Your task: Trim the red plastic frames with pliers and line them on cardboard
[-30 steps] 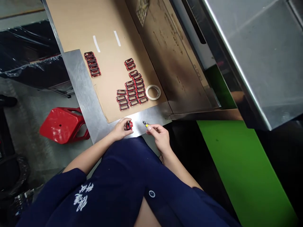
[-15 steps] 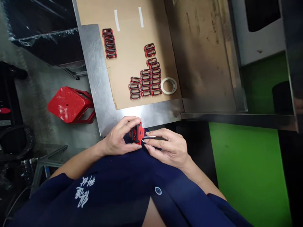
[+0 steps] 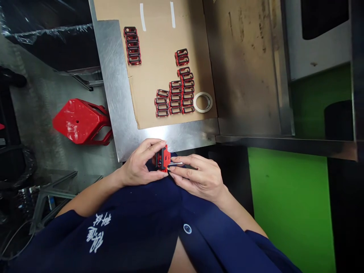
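Observation:
My left hand (image 3: 142, 163) is closed round a small red and black plastic part (image 3: 162, 159), held over my lap just below the metal table's front edge (image 3: 176, 137). My right hand (image 3: 199, 177) pinches a thin metal tool (image 3: 174, 163) whose tip touches the part's right side. On the cardboard sheet (image 3: 159, 34) lie rows of several like red-framed parts (image 3: 176, 96), and a short stack of them (image 3: 132, 46) sits farther back on the left.
A roll of tape (image 3: 203, 102) lies on the cardboard right of the rows. A red plastic stool (image 3: 81, 122) stands on the floor at the left. A green machine panel (image 3: 290, 204) and a steel housing (image 3: 247, 68) fill the right side.
Both hands came off the table edge and met over my lap. The left hand lifted the red part and the right hand brought the tool tip against it. The view tilted downward.

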The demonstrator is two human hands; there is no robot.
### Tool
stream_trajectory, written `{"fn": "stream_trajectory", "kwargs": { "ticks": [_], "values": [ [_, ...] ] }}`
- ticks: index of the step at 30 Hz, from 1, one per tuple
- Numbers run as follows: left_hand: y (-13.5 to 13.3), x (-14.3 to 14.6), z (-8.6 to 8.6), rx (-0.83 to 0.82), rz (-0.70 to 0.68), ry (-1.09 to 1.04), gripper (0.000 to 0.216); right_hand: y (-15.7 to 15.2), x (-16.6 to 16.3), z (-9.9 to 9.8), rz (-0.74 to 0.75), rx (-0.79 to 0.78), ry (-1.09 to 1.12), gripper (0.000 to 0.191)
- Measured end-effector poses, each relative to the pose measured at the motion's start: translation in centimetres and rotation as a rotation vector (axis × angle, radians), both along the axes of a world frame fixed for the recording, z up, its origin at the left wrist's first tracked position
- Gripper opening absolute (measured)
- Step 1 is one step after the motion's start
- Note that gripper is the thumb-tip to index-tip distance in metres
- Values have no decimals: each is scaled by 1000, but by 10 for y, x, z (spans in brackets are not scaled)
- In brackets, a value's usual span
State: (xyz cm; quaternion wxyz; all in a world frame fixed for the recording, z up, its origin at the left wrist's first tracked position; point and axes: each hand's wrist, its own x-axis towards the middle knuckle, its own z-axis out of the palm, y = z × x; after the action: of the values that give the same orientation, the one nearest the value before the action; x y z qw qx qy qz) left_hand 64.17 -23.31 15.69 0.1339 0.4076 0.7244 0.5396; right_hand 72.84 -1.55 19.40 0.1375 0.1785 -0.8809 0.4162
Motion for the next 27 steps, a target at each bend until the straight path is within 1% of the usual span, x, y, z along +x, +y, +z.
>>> {"fn": "stream_trajectory", "kwargs": {
  "ticks": [6, 11, 23, 27],
  "values": [
    [-1, -2, 1, -17, -22, 0, 87, 2, 2, 3, 65, 33, -51, 10],
    [-2, -3, 2, -46, -25, 16, 87, 2, 3, 5, 79, 72, -89, 10],
    [-6, -1, -1, -88, -16, 6, 86, 0, 3, 8, 89, 130, -49, 10],
    [-5, -1, 1, -82, -1, 7, 84, -2, 4, 7, 95, 117, -28, 10]
  ]
}}
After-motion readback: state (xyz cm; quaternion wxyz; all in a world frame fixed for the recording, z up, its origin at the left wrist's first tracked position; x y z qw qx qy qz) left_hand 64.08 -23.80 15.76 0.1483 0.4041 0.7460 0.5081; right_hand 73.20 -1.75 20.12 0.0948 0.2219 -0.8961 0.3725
